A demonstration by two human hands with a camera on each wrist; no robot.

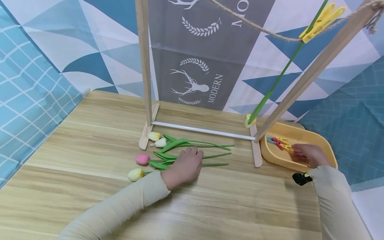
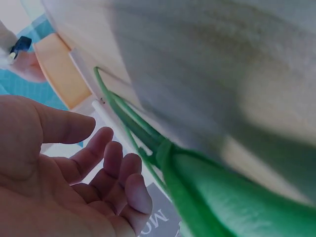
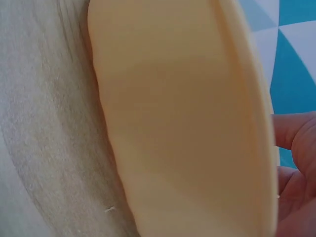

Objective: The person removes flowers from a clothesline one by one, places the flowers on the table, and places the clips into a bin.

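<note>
Over the stems of several tulips on the table hovers my left hand (image 1: 185,165), its fingers loosely bent; the left wrist view shows nothing between them, beside a green stem (image 2: 126,116). The blooms include a pink tulip (image 1: 142,159), a white tulip (image 1: 160,143) and a yellow tulip (image 1: 136,174). My right hand (image 1: 312,154) reaches into an orange basin (image 1: 328,148), fingertips near the clothespins (image 1: 280,143). In the right wrist view the basin wall partly hides its fingers. A tulip (image 1: 277,80) hangs head down from a yellow clothespin (image 1: 322,23) on a rope.
A wooden frame with a left post (image 1: 145,66), a right post (image 1: 309,71) and a white bottom bar (image 1: 204,129) stands behind the flowers. The rope (image 1: 255,26) sags between the posts. Patterned cloth (image 1: 192,76) covers the wall behind.
</note>
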